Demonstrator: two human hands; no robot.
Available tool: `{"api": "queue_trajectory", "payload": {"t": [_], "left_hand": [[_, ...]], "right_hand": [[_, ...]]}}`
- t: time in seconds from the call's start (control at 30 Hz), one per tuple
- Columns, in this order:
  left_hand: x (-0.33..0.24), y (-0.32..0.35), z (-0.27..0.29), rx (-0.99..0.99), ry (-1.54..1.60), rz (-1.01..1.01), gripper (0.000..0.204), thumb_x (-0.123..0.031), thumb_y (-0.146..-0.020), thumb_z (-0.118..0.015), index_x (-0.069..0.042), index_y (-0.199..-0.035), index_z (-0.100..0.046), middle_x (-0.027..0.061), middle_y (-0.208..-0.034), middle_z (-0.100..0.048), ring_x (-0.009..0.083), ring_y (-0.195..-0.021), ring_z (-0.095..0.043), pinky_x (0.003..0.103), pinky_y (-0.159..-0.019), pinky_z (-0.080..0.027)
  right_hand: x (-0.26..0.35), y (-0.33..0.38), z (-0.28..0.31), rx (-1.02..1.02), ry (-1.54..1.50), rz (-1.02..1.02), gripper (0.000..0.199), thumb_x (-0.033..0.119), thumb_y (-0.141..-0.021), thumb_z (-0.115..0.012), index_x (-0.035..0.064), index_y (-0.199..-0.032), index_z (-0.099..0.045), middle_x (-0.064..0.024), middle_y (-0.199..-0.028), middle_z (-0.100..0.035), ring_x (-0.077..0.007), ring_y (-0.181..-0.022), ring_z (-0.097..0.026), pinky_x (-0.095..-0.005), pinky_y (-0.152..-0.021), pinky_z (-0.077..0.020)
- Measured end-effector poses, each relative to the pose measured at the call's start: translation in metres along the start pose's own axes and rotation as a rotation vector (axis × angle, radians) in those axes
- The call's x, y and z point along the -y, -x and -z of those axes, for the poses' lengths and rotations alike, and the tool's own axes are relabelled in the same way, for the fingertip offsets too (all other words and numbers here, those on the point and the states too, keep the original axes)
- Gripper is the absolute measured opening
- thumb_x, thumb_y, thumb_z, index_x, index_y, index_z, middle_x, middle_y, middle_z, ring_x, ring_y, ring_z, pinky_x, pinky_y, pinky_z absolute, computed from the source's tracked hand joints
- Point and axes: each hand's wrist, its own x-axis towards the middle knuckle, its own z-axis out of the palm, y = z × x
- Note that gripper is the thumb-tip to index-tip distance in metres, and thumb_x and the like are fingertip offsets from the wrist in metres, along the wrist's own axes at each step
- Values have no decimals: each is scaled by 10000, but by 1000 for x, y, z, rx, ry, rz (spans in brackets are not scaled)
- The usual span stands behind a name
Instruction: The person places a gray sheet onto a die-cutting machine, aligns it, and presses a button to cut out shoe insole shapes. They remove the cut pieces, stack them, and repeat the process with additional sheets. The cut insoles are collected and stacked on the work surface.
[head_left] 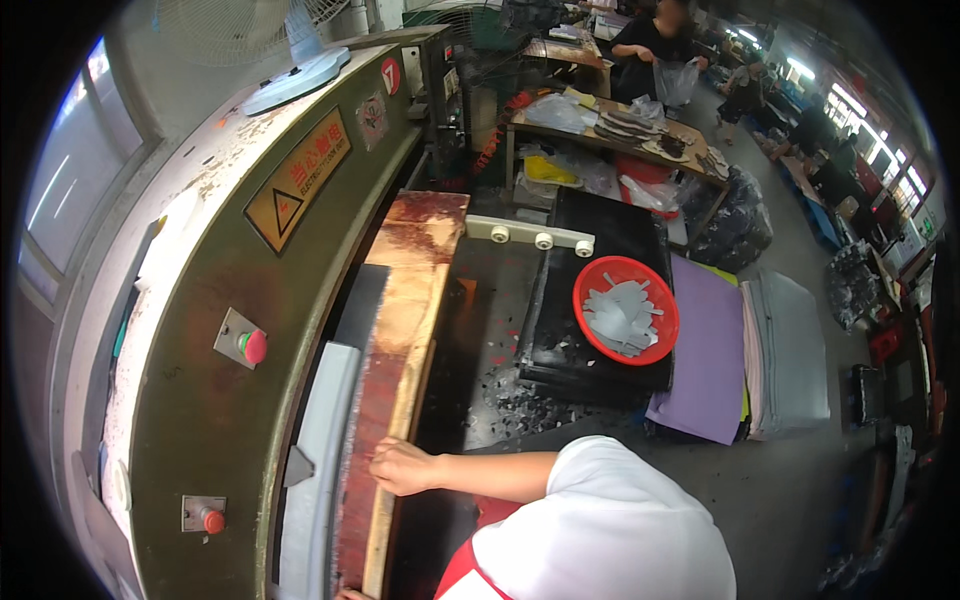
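Note:
My right hand (405, 467) is closed at the edge of a long wooden board (400, 335), its fingers curled. What the fingers hold beneath is hidden, but they press against the board. Only a bit of my left hand (352, 594) shows at the bottom edge, close to the board's near end; its fingers are cut off. Beside the board, under the green machine (225, 400), lies a light grey sheet or stack of sheets (318, 450). A small dark grey pointed piece (298, 467) sits at its side. A darker grey strip (362, 305) lies farther along.
A red bowl (672, 318) of grey cut pieces stands on a black stack (550, 350). Purple sheets (700, 340) and grey sheets (790, 350) lie to the right. Push buttons (255, 347) stick out of the machine. Scraps litter the floor. A person (655, 45) works at a far table.

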Motion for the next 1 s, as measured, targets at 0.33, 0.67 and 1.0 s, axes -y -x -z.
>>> {"api": "queue_trajectory", "payload": {"t": [0.33, 0.67, 1.0], "left_hand": [[-30, 118, 20, 75, 147, -63, 97, -108, -826, -566, -39, -773, -609, 170, -766, -593, 362, -736, -572, 441, -646, -453], [-36, 183, 37, 198, 264, -92, 27, -98, -778, -621, -79, -783, -602, 87, -722, -570, 296, -674, -555, 384, -593, -457], [-28, 178, 35, 331, 207, -137, 45, -103, -770, -615, -87, -783, -575, 73, -745, -553, 281, -697, -540, 368, -594, -445]], "right_hand": [[33, -47, 1, 129, 45, 33, 995, 314, -565, -813, 57, -1401, -339, -407, -1315, -299, -549, -1260, -272, -553, -1041, -312], [90, 28, 9, -46, -542, -296, 876, 154, -510, -846, 59, -1286, -450, -269, -1259, -416, -394, -1222, -384, -470, -1007, -372], [18, 30, 51, -86, 98, -78, 967, 145, -508, -837, 37, -1345, -365, -261, -1318, -354, -441, -1230, -345, -478, -1037, -340]]}}
